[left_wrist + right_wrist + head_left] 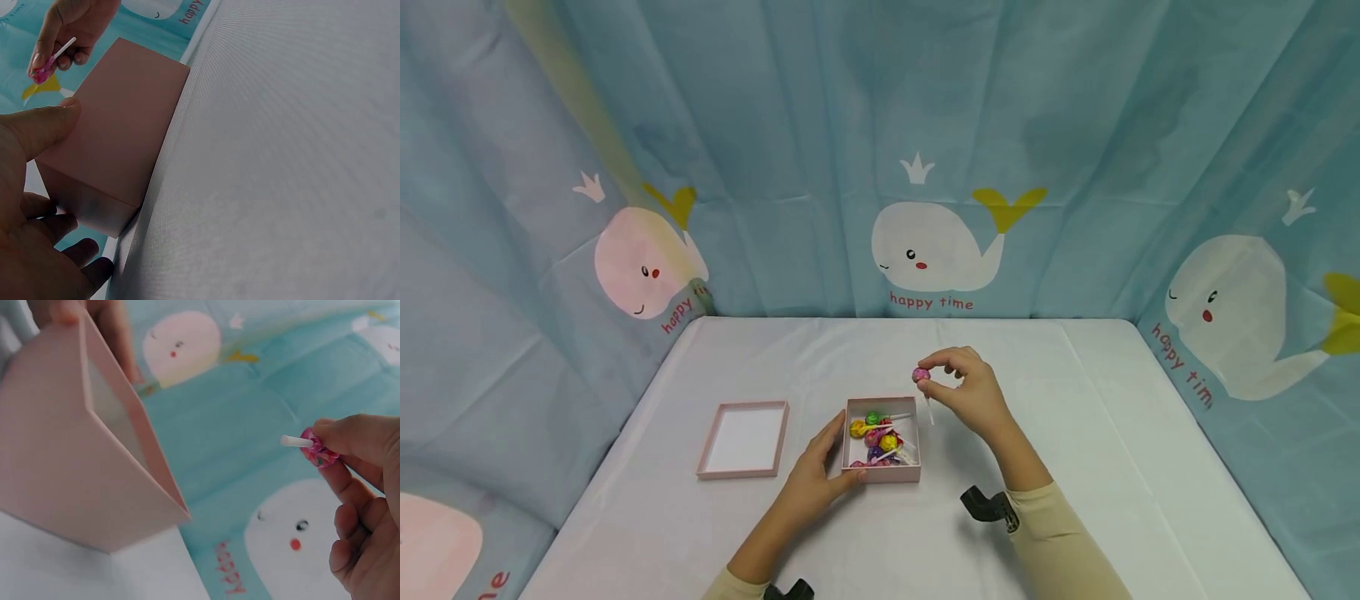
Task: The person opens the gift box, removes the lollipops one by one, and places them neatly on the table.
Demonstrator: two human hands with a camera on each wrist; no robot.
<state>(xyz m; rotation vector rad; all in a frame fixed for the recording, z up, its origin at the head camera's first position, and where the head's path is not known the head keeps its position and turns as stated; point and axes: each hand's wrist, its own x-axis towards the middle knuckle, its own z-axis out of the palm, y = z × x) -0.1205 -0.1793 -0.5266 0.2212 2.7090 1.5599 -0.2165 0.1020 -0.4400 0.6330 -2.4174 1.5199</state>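
A pink lollipop (921,375) with a white stick is pinched by its wrapped head between the thumb and forefinger of my right hand (970,396). That hand is raised just right of the open pink box (882,475). Inside the box lie several wrapped lollipops (889,442) in yellow, green, pink and purple. My left hand (812,481) holds the box at its near left corner, thumb on the front wall and fingers along the left side. In the right wrist view the stick of the held lollipop (319,448) points toward the box.
A shallow pink box lid (743,476) lies inside-up on the white table (625,533), left of the box. Blue curtains (775,167) with printed whales stand behind the table and along both its sides. Dark straps (988,505) sit at the wrists.
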